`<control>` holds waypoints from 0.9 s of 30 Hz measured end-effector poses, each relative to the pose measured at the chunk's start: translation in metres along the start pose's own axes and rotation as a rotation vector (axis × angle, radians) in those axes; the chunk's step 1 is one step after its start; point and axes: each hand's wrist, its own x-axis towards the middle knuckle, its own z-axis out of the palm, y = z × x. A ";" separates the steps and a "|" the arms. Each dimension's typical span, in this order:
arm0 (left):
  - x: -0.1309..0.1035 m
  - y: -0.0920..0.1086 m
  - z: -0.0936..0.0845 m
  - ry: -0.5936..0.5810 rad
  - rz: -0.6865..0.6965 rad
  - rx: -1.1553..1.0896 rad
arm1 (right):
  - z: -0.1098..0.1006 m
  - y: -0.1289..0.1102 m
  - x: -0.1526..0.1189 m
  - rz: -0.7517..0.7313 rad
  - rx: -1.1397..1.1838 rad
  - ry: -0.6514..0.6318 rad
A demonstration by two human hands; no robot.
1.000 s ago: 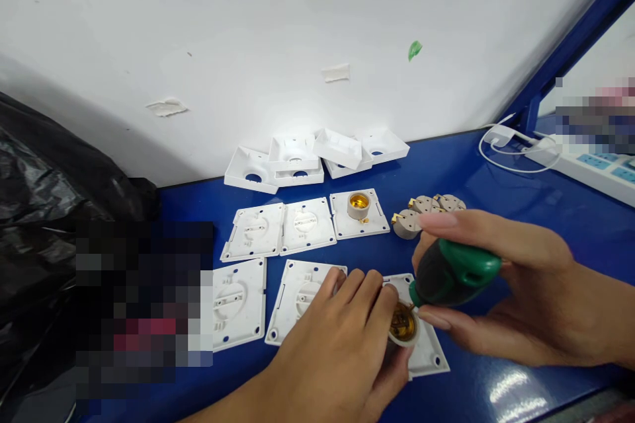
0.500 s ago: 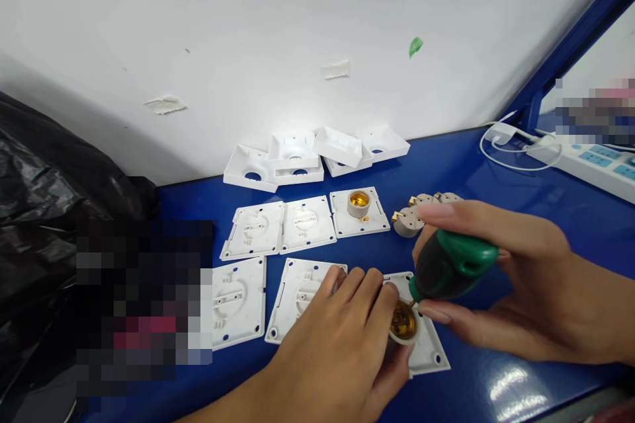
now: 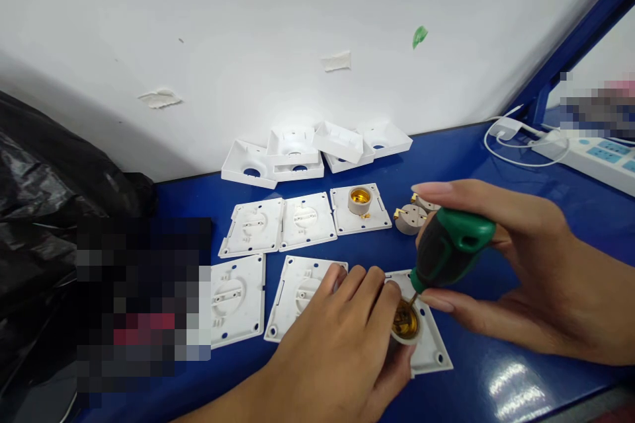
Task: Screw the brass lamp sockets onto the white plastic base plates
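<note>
1. In the head view, the fingers of the left hand (image 3: 337, 344) were wrapped around a brass-lined lamp socket (image 3: 405, 325), at 5 o'clock from the view's centre, over a white base plate (image 3: 432, 342).
2. The fingers of the right hand (image 3: 536, 284) held a green-and-black screwdriver (image 3: 449, 248), its handle at the socket's 1 o'clock and its shaft reaching into the open mouth.
3. From there, loose sockets (image 3: 411, 219) lay at 12 o'clock on the blue surface (image 3: 446, 152), partly hidden by the right hand; a mounted socket (image 3: 359, 206) stood at 11, square white covers (image 3: 338, 141) beyond it.
4. Four more base plates (image 3: 306, 218) lay toward 10 o'clock.
</note>
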 end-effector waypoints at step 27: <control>-0.001 0.000 0.001 0.035 0.015 0.048 | 0.001 0.002 -0.007 0.124 0.061 0.025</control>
